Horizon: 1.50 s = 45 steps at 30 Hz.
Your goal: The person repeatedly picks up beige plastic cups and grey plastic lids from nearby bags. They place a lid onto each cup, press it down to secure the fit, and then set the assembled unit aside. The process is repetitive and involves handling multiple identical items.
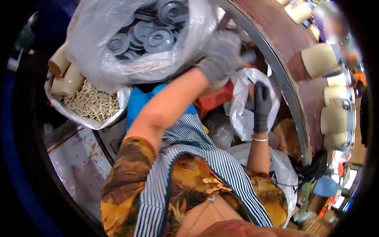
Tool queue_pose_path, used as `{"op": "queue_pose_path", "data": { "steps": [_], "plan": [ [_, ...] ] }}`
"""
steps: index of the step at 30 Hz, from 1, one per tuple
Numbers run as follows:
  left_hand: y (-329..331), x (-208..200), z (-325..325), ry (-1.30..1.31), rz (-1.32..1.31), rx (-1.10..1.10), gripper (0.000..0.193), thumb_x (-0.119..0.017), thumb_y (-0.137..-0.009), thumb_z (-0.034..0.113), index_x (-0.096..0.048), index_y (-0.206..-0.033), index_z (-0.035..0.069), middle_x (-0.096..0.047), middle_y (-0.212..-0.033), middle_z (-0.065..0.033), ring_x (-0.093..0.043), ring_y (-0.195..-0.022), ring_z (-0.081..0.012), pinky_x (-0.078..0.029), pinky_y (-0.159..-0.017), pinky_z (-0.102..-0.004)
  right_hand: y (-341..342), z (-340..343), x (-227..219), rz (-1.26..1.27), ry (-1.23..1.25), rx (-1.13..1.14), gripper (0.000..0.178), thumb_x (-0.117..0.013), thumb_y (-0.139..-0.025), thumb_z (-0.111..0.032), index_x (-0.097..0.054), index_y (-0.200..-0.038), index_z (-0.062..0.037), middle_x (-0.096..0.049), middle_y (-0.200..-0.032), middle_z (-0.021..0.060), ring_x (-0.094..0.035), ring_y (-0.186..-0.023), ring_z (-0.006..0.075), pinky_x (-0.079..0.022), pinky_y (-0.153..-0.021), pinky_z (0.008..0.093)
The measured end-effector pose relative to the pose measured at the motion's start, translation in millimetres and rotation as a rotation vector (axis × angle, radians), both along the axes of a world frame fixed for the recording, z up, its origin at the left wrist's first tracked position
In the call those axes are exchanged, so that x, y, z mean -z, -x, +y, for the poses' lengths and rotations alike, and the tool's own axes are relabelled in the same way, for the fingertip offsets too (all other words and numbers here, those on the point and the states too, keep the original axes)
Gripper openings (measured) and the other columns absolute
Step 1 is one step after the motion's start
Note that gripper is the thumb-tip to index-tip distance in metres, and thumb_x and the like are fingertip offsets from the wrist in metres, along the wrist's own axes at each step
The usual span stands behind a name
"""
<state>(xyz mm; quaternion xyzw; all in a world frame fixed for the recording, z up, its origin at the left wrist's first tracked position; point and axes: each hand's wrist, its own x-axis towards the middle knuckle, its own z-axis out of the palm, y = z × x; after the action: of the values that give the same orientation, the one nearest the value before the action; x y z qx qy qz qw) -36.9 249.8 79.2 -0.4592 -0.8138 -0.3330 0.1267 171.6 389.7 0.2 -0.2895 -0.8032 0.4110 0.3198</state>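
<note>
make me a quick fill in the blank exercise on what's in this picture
1. Both hands wear ____ gloves; the left hand is raised by the big wheel.
2. The clear bag at top holds grey round ____.
3. The right hand reaches into a ____ plastic bag.

Missing words: grey; discs; white

Materials and surfaces around the hands

Both hands wear grey knitted cloth gloves, left hand (pixel 222 55) and right hand (pixel 261 106), matt and rough. The clear thin plastic bag (pixel 98 47) is glossy and wrinkled; the round grey plastic lids (pixel 158 38) inside look smooth.
</note>
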Motion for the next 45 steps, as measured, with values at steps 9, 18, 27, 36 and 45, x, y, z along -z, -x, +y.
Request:
{"op": "queue_pose_path", "data": {
  "steps": [9,18,27,36,45],
  "plan": [
    [-33,4,-194,-0.053,0.217,0.079,0.033,-0.07,-0.074,0.023,-0.065,-0.104,0.01,-0.063,-0.106,-0.0078,-0.06,-0.106,-0.0295,-0.043,-0.101,-0.0469,47,-18,96,-0.336,-0.502,-0.385,0.046,-0.068,-0.088,-0.026,-0.06,-0.128,-0.0055,-0.063,-0.121,0.0194,-0.059,-0.109,0.0378,-0.046,-0.094,0.0467],
    [-106,25,-354,0.187,0.504,-0.191,0.024,-0.067,-0.08,0.022,-0.067,-0.103,0.02,-0.067,-0.118,0.0002,-0.061,-0.107,-0.0196,-0.044,-0.101,-0.048,302,-131,-20,-0.073,-0.959,-0.758,0.049,-0.063,-0.089,-0.037,-0.059,-0.13,-0.0104,-0.058,-0.131,0.0171,-0.054,-0.118,0.0368,-0.045,-0.097,0.0478],
    [-117,51,-383,-0.023,0.289,-0.463,0.031,-0.067,-0.078,0.022,-0.065,-0.107,0.011,-0.063,-0.119,-0.007,-0.057,-0.113,-0.0261,-0.043,-0.103,-0.0515,379,-161,19,-0.474,-1.074,-0.806,0.084,-0.074,-0.077,-0.046,-0.041,-0.146,-0.0129,-0.058,-0.13,0.0187,-0.055,-0.12,0.0349,-0.04,-0.102,0.0492],
    [-111,73,-398,-0.716,-0.32,-0.937,0.039,-0.06,-0.088,0.014,-0.054,-0.123,-0.003,-0.055,-0.126,-0.0196,-0.051,-0.12,-0.0334,-0.038,-0.106,-0.0446,318,-161,46,-0.289,-0.544,-0.928,0.058,-0.073,-0.083,-0.03,-0.056,-0.136,-0.0132,-0.057,-0.131,0.0205,-0.059,-0.115,0.0379,-0.048,-0.097,0.0452],
    [-144,61,-411,-0.738,-0.262,-1.053,0.04,-0.058,-0.09,0.018,-0.055,-0.124,-0.004,-0.057,-0.124,-0.0192,-0.053,-0.117,-0.031,-0.04,-0.102,-0.0414,358,-174,58,-0.596,-0.896,-1.072,0.058,-0.062,-0.084,-0.049,-0.054,-0.136,-0.0247,-0.052,-0.136,0.0194,-0.052,-0.122,0.0398,-0.042,-0.102,0.0505]
  ]
}}
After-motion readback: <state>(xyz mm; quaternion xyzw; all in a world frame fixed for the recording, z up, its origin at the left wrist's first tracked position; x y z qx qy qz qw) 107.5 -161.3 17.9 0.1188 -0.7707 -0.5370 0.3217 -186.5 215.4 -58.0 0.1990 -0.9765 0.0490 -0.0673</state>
